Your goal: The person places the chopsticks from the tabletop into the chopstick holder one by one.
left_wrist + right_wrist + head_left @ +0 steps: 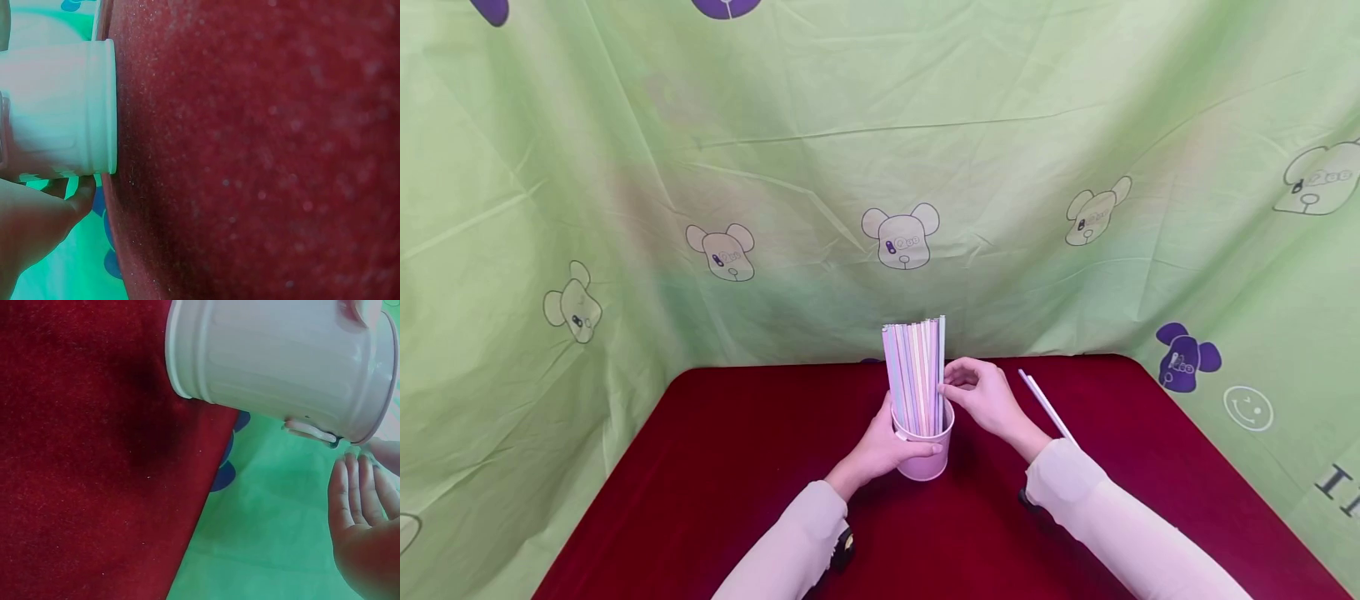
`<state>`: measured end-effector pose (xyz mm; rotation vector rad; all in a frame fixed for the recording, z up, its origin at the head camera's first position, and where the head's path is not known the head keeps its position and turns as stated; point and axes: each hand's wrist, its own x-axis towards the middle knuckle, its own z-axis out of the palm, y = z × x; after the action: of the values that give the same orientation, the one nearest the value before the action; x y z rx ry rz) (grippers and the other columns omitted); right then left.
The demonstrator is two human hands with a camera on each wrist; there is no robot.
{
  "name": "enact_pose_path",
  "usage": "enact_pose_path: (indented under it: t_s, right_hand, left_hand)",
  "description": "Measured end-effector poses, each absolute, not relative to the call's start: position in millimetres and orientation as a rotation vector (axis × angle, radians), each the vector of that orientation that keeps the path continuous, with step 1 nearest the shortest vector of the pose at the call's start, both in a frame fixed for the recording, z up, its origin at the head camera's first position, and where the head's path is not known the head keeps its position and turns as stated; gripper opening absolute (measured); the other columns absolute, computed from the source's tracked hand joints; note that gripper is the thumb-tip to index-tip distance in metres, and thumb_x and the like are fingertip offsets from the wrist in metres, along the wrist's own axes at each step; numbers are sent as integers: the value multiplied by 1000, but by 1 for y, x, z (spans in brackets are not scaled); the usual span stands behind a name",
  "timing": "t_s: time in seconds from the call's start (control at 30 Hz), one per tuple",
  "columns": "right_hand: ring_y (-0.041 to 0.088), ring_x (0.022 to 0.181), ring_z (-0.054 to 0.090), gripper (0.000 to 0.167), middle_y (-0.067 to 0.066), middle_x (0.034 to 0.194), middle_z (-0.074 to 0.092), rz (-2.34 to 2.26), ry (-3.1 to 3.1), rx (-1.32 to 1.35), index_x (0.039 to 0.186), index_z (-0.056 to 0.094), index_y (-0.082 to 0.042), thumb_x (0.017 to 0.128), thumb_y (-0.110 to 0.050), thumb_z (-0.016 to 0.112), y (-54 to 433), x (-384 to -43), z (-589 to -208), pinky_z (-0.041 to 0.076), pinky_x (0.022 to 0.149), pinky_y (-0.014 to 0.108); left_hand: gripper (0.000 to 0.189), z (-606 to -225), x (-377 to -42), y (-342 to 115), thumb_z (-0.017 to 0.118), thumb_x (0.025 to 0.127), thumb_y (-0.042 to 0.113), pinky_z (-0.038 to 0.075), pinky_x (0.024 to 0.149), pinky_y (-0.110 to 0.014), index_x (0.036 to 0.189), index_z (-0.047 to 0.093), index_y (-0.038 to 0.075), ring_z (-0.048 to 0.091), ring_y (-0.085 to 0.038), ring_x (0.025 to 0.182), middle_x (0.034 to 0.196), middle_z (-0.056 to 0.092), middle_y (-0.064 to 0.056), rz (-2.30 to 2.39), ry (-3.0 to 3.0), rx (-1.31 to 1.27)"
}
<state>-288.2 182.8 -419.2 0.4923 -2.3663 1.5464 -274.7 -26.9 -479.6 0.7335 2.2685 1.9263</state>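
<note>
A small pale pink bucket (922, 461) stands upright on the red table, with a bundle of pastel drinking straws (912, 375) rising well above its rim. My left hand (880, 442) grips the bucket from the left, the thumb lying across its near side. At the right edge of the bundle, my right hand (985, 396) pinches a pale straw (942, 350) between thumb and fingers; its top stands slightly higher than the others. In the right wrist view the fingertips are right at the bucket's rim, beside a small handle lug (310, 431).
Two loose pale straws (1047, 406) lie on the red tablecloth (737, 467) to the right, partly hidden by the right sleeve (1075, 483). Behind the table hangs a green curtain (805, 183) printed with bear heads.
</note>
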Motion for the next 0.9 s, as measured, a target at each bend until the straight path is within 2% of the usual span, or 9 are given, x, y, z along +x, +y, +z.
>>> enact_pose_path:
  t_s: [0.23, 0.43, 0.67, 0.9]
  right_hand:
    - [18, 83, 68, 18, 15, 89, 73, 1571, -2388, 500, 99, 69, 5, 84, 4, 79, 183, -288, -422, 58, 76, 23]
    - [23, 89, 69, 24, 16, 95, 72, 1563, -2398, 517, 105, 68, 5, 86, -2, 81, 192, -288, -416, 58, 80, 26]
    - [22, 93, 70, 19, 12, 100, 74, 1340, -2484, 431, 107, 70, 0, 92, -10, 76, 219, -293, -395, 56, 80, 22]
    - [24, 85, 69, 14, 11, 94, 74, 1100, -2552, 425, 103, 71, 0, 92, -9, 74, 253, -303, -396, 54, 75, 24]
  left_hand:
    - [109, -479, -275, -26, 95, 69, 16, 43, 108, -35, 155, 29, 25, 57, -14, 123, 142, 55, 3, 1929, 2267, 722]
    - [109, -479, -275, -27, 95, 69, 17, 42, 109, -37, 155, 29, 25, 57, -14, 123, 141, 55, 3, 1929, 2269, 704]
    - [106, -480, -277, -27, 95, 69, 20, 42, 109, -38, 154, 31, 26, 56, -13, 124, 140, 56, 5, 1915, 2288, 705]
    - [106, -479, -275, -27, 96, 68, 22, 42, 108, -39, 153, 32, 26, 56, -13, 123, 139, 56, 4, 1901, 2302, 677]
